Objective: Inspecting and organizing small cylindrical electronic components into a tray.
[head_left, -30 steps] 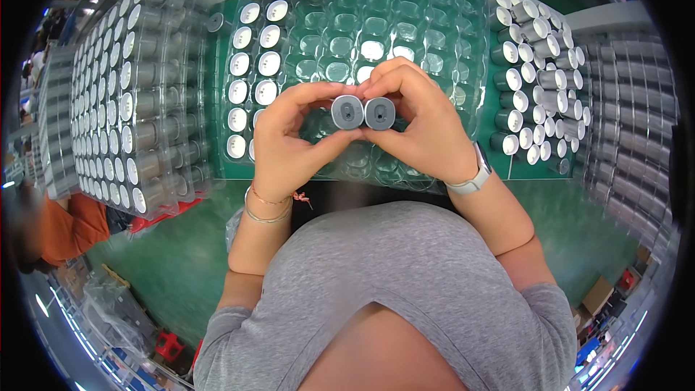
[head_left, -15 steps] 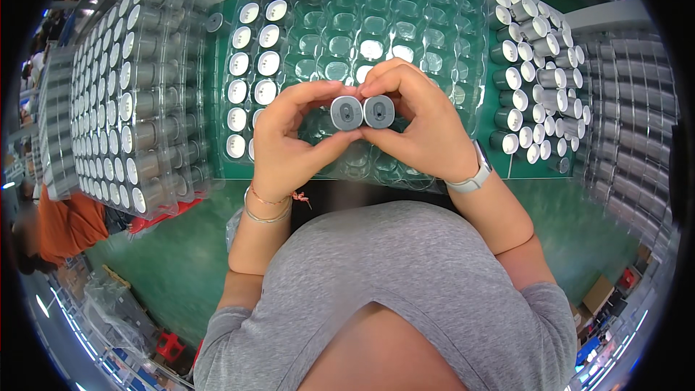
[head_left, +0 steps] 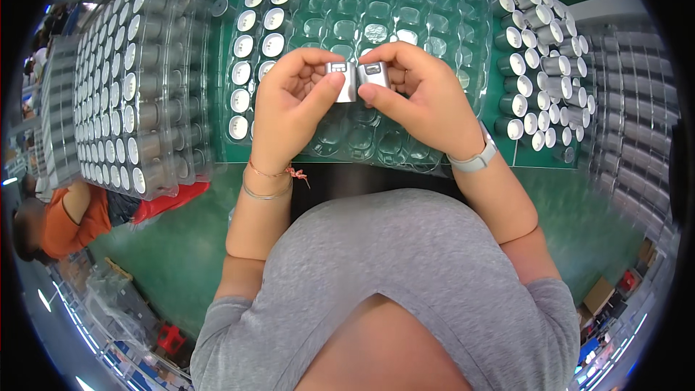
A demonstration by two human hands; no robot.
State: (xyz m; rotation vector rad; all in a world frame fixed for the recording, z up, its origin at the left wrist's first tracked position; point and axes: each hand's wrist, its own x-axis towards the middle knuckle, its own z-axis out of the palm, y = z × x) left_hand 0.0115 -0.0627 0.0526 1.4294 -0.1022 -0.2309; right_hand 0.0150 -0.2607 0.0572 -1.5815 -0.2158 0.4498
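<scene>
Over the clear plastic tray [head_left: 311, 3], each hand grips a small silver-grey cylindrical housing. My left hand [head_left: 288, 105] closes thumb and fingers around one housing [head_left: 348, 88], whose side shows a small rectangular opening. My right hand [head_left: 427, 101] pinches the other housing [head_left: 374, 72], which has a dark slot near its top edge. The two housings are side by side, almost touching, with their sides facing up. Rows of similar white-ended housings [head_left: 273, 45] fill the left columns of the tray below, and part of the tray is hidden by my hands.
Tall stacked clear trays of housings [head_left: 134, 87] stand at the left. Many loose grey housings with white ends [head_left: 515, 65] lie on the green table [head_left: 539, 158] at the right. More stacked trays [head_left: 630, 101] rise beyond them. A person in orange [head_left: 69, 224] is at far left.
Both hands have moved away from my body and tilted the housings, so their slotted sides show instead of their round grey ends. The person at far left has moved into fuller view.
</scene>
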